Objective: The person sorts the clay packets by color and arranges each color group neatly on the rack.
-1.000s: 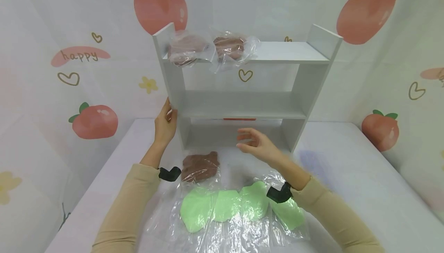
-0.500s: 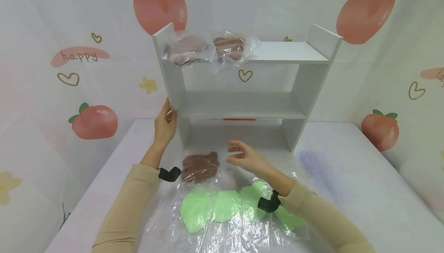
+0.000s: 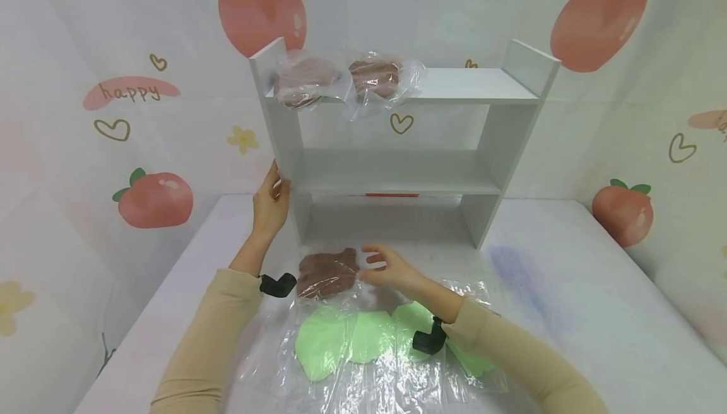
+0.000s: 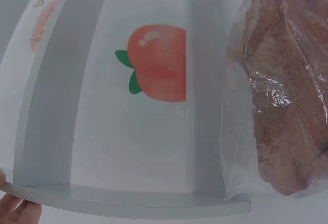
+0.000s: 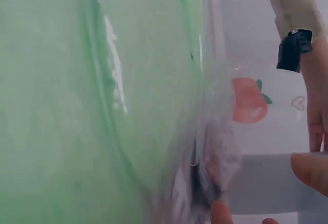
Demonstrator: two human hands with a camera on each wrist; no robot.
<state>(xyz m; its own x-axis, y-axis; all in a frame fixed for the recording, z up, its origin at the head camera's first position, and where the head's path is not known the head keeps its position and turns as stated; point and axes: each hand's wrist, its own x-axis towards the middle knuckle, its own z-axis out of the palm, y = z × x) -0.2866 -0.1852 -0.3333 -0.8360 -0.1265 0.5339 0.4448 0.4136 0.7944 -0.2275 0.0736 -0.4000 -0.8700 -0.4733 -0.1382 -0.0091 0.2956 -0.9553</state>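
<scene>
My left hand (image 3: 271, 207) holds the left side panel of a white shelf unit (image 3: 397, 190). In the left wrist view, the thumb and the fingers (image 4: 20, 212) lie on opposite faces of that panel's edge. A clear bag with a flat brown piece (image 3: 328, 273) lies on the table in front of the unit. Just right of this bag hovers my right hand (image 3: 392, 270), fingers parted and slightly bent, holding nothing; whether a fingertip touches the bag cannot be told. Only its thumb (image 5: 311, 171) and some fingertips show in the right wrist view.
Two bagged brown pieces (image 3: 375, 78) sit on the top shelf at the left. Several bagged light green pieces (image 3: 372, 337) lie in a row at the table's front, partly beneath my right forearm. A patterned cloth (image 3: 187, 16) hangs behind.
My right hand has moved left and toward me, from in front of the lower shelf to beside the brown bag. The left hand stays on the panel.
</scene>
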